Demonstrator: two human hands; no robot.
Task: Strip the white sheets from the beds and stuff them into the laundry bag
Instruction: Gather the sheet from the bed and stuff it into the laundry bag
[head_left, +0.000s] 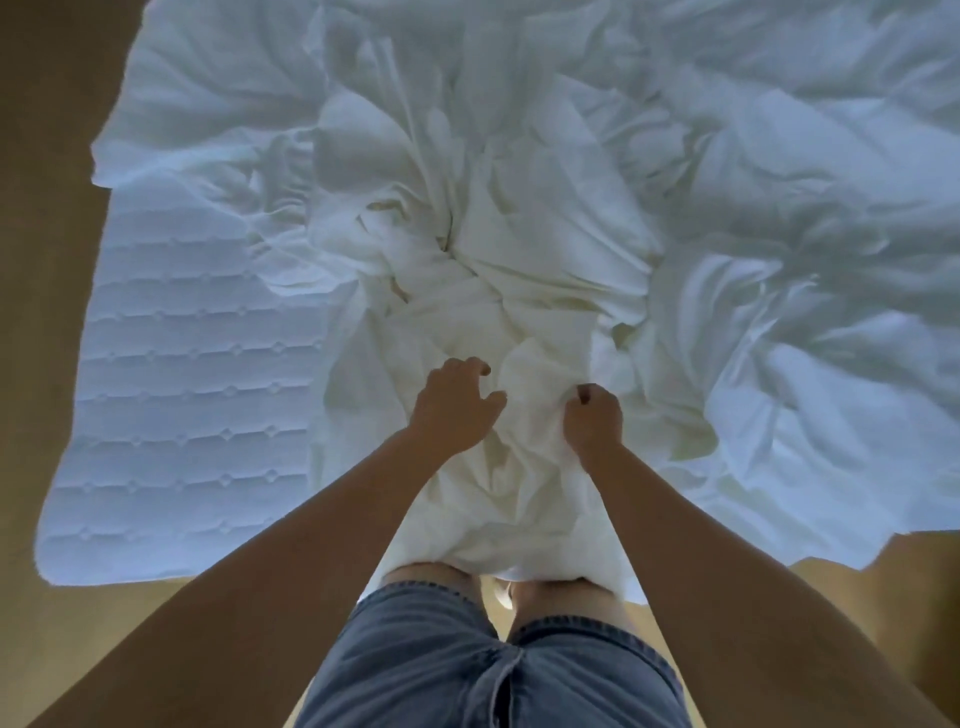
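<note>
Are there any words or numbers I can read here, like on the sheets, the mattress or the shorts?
None: no words, labels, brands or numbers show anywhere.
The white sheet, the quilted mattress and the denim shorts are all plain, with no tag in view.

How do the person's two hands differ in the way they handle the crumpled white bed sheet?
The left hand is spread, thumb apart from its fingers, over the crumpled white bed sheet; the right hand is a tight fist bunching cloth. The left hand sits slightly further up the quilted white mattress than the right hand. Both are bare.
</note>
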